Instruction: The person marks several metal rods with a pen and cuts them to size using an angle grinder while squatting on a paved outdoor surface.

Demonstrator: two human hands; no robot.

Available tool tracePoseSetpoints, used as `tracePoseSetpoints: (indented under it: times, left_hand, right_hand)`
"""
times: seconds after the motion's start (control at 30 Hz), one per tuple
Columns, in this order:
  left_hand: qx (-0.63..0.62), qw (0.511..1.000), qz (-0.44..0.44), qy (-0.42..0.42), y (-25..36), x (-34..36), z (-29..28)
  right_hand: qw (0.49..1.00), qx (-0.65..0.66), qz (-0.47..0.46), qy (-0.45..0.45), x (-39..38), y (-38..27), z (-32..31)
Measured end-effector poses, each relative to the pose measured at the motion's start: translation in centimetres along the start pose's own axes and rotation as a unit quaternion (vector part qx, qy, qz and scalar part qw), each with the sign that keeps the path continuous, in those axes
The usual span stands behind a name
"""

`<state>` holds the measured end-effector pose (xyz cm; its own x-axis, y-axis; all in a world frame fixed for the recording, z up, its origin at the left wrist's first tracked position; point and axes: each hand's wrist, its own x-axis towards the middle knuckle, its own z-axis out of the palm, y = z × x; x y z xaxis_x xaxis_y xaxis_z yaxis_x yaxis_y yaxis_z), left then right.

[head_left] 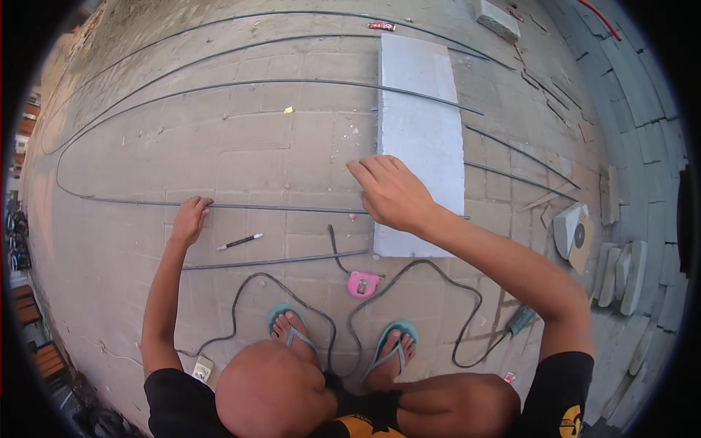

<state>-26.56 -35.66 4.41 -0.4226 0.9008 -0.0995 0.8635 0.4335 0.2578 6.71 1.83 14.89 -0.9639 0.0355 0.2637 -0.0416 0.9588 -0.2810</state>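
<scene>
Left hand [190,220], grip narrow on the bent rod [285,209]; right hand [392,191], I can't tell. If that hold slips, I reckon springiness could whip it.

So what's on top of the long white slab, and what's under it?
A dark rod crosses the slab; the right hand and forearm hide part of its top. Whatever lies underneath is covered, though two rods show beyond its right edge.

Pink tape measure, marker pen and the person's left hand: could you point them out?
Pink tape measure [363,285]: head view, middle of its case.
Marker pen [239,242]: head view, middle of its barrel.
Left hand [191,219]: head view, back of the hand.
</scene>
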Motion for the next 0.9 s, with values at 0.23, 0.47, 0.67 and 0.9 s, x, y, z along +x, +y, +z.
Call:
tracePoseSetpoints:
  times: [0.23,0.47,0.67,0.9]
  left_hand:
    - [-0.037,0.998,0.041,0.031,-3.2,2.0,0.4]
    - [-0.013,1.000,0.019,0.004,-2.9,-4.4,1.7]
    - [-0.119,0.993,0.008,0.020,16.4,-0.9,4.4]
    - [-0.193,0.966,0.050,0.165,25.0,5.8,4.2]
  right_hand:
    - [0.980,-0.159,0.090,0.076,23.9,12.7,18.4]
    - [0.973,-0.027,0.226,0.027,25.9,8.3,21.8]
    - [0.973,-0.143,0.179,-0.030,16.7,20.1,13.1]
    - [0.955,-0.253,0.156,0.017,10.7,26.5,2.1]
